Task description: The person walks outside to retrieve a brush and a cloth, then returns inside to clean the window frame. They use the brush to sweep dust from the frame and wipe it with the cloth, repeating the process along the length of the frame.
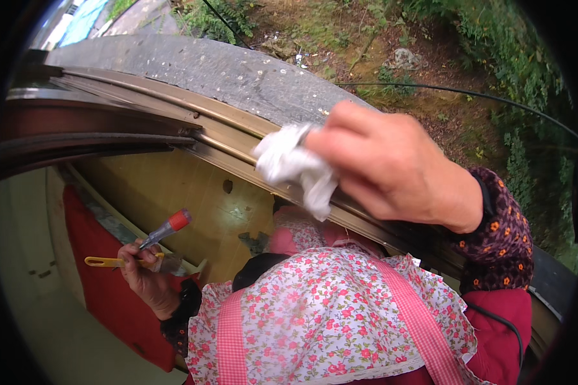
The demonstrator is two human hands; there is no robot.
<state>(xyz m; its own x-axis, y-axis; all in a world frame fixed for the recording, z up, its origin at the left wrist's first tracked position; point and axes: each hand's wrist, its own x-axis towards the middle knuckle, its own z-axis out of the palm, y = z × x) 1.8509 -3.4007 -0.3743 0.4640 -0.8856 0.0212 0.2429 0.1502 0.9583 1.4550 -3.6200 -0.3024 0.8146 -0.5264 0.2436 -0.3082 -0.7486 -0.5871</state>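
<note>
A crumpled white cloth or tissue (pixel 289 161) is pinched in the fingers of my right hand (pixel 390 166). Hand and cloth are blurred and cover part of the metal sliding-window track (pixel 226 122); whether the cloth touches the rails I cannot tell. Lower left, my left hand (pixel 147 284) holds two tools together. One is a screwdriver (pixel 168 228) with a clear handle and red end, pointing up and right. The other is a brush with a yellow handle (pixel 103 262), lying roughly level, its bristle end partly hidden by the fingers.
Beyond the track runs a grey outer ledge (pixel 212 67), with a steep drop to leafy ground. A dark window sash frame (pixel 91 122) stands at the left. Black cables (pixel 462 89) cross outside. Indoors, a red cloth (pixel 111 279) lies below my left hand, beside a yellowish floor (pixel 173 187).
</note>
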